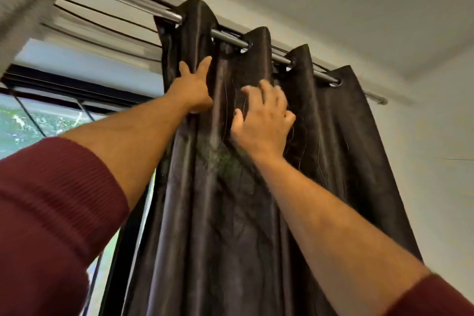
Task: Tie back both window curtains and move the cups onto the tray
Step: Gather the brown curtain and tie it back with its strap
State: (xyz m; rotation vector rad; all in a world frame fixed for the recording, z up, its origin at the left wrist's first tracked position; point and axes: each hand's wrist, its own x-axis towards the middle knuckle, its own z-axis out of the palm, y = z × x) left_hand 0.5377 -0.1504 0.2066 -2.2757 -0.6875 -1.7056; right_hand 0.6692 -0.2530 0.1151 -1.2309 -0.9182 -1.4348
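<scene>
Currently you are pinching the dark curtain with your left hand, right hand pressing splayed fingers, bunching folds along the rod.

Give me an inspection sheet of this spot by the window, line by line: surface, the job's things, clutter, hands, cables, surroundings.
Surface: nothing seen; the view tilts up at wall and ceiling.
Job's things: dark curtain hangs gathered in folds from eyelets on the metal rod; no tie-back, cups or tray in view.
Clutter: nothing seen.
Hands: left hand grips the curtain's left-hand fold just under the rod; right hand lies on the folds beside it, fingers curled and blurred.
Cables: thin black cables run along the wall behind the rod.
Surroundings: window at left with greenery outside; pale wall at right.
</scene>
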